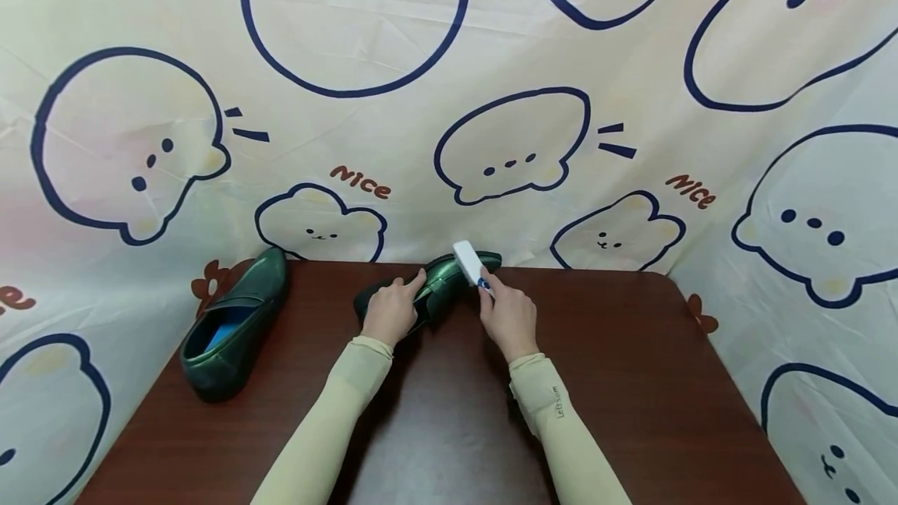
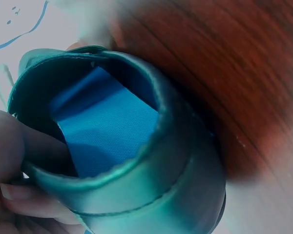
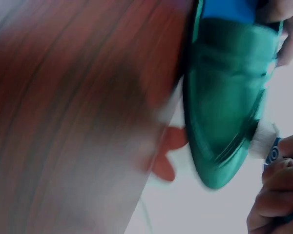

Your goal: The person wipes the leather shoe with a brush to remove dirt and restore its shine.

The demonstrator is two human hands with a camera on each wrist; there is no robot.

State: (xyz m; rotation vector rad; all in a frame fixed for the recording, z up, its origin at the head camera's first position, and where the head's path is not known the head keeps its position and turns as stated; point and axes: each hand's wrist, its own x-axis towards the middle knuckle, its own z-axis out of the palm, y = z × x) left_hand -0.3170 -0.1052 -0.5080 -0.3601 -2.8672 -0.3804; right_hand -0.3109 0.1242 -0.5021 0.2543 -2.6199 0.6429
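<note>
A green leather loafer (image 1: pixel 443 287) is held near the table's back edge. My left hand (image 1: pixel 390 310) grips its side wall; in the left wrist view one finger reaches inside the opening and others lie against the outer side (image 2: pixel 151 195). A blue lining sheet (image 2: pixel 107 126) shows inside the loafer. My right hand (image 1: pixel 510 319) holds a small white brush (image 1: pixel 468 262) with blue marks by its handle. In the right wrist view, pale bristles (image 3: pixel 263 140) meet the loafer's side near the toe.
A second green loafer (image 1: pixel 265 287) stands at the table's left edge, toe toward the back. The dark brown wooden table (image 1: pixel 617 380) is bordered by a cream cloth (image 1: pixel 407 131) printed with cartoon outlines at the back and sides.
</note>
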